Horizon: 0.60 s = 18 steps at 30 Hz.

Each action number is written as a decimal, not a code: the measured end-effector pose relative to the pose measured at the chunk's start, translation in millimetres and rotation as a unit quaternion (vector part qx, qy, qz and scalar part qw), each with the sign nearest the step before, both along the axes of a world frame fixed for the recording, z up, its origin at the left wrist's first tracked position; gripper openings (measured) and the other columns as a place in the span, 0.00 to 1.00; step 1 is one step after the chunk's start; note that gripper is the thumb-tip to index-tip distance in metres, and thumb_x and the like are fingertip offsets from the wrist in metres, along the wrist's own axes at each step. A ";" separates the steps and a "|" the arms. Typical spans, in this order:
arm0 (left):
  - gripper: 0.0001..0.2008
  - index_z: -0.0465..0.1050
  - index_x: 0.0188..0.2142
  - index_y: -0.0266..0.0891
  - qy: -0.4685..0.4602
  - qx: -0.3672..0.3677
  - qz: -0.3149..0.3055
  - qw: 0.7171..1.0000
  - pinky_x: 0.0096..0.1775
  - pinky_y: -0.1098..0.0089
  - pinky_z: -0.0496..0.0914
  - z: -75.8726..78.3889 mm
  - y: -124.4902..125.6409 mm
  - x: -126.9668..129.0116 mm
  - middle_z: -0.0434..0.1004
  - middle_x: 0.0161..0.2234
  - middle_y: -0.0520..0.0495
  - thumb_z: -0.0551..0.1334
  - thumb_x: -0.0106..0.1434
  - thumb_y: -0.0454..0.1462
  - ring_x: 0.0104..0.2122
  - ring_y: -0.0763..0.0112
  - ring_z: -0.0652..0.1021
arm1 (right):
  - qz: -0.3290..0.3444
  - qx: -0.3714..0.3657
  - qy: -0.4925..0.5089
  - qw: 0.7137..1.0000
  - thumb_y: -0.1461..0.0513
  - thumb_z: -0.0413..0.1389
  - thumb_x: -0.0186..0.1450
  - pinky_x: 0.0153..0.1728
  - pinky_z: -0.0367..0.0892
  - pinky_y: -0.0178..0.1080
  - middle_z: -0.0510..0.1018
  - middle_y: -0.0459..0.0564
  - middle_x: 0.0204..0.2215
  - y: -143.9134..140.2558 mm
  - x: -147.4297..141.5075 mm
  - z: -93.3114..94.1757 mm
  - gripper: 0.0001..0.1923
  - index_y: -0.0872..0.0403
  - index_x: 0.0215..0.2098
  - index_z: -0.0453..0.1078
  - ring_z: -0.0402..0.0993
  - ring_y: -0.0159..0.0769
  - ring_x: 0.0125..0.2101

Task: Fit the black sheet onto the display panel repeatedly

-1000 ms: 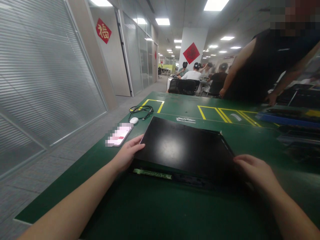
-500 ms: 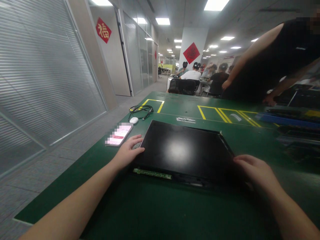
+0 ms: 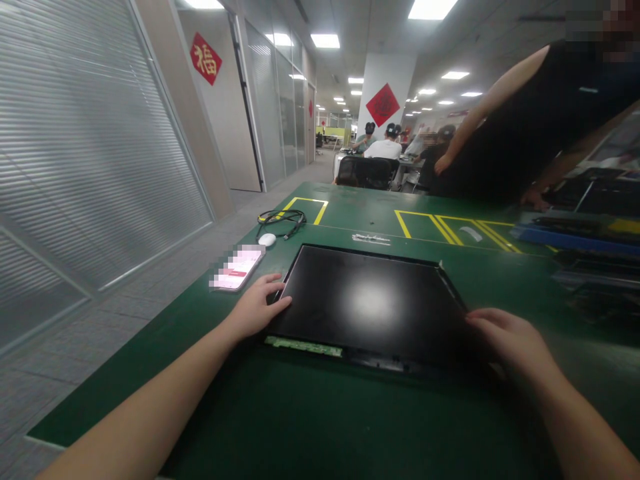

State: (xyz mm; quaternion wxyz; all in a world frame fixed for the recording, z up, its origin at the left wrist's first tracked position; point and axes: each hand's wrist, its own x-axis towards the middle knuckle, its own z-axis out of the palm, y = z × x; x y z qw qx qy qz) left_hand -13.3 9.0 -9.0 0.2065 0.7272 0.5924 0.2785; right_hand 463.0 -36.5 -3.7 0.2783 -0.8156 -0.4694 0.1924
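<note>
A black LCD panel lies in a shallow dark frame on the green table. A narrow green circuit board runs along its near edge on the left. My left hand grips the panel's left edge, thumb over the screen's face and fingers at the rim. At the right edge, my right hand pinches the rim between thumb and fingers; part of that grip is in shadow. The screen mirrors a bright ceiling light.
Left of the panel lie a phone, a white mouse and a coiled black cable. A crumpled strip lies behind it. Stacked dark parts and a blue tray occupy the right. Another person stands at the far right.
The LCD panel has settled down and slightly right in the frame, so the frame's far and left borders show now. My left fingers have shifted slightly. The standing person has leaned left.
</note>
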 end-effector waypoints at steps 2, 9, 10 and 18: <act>0.25 0.80 0.44 0.39 0.013 0.001 -0.003 1.000 0.59 0.52 0.61 -1.1 0.3 -0.3 0.69 0.59 0.36 0.62 0.56 0.53 0.57 0.44 0.70 | 0.001 0.006 -0.003 1.000 0.52 0.56 0.53 0.33 0.67 0.44 0.83 0.53 0.31 0.3 -0.8 1.3 0.15 0.51 0.32 0.78 0.77 0.47 0.32; 0.26 0.80 0.44 0.38 0.013 0.007 -0.003 1.000 0.59 0.53 0.62 -6.1 1.2 0.4 0.71 0.58 0.34 0.60 0.57 0.54 0.56 0.46 0.71 | -0.006 -0.001 0.013 1.000 0.53 0.56 0.53 0.32 0.67 0.43 0.82 0.53 0.31 -0.5 -2.6 1.9 0.15 0.51 0.33 0.78 0.77 0.47 0.32; 0.26 0.80 0.44 0.38 0.006 0.008 -0.003 1.000 0.58 0.54 0.62 -6.9 1.7 0.6 0.71 0.57 0.35 0.60 0.57 0.54 0.56 0.46 0.72 | -0.006 -0.001 0.021 1.000 0.53 0.56 0.53 0.31 0.67 0.43 0.82 0.53 0.30 -0.6 -1.8 0.9 0.15 0.51 0.33 0.77 0.77 0.47 0.31; 0.26 0.81 0.44 0.41 -0.076 -0.017 0.006 0.997 0.60 0.54 0.60 -11.1 4.3 -1.1 0.72 0.57 0.38 0.64 0.52 0.54 0.57 0.46 0.71 | 0.004 -0.002 0.007 1.000 0.52 0.56 0.54 0.34 0.68 0.45 0.82 0.53 0.32 0.9 2.6 -1.4 0.15 0.51 0.33 0.77 0.77 0.48 0.33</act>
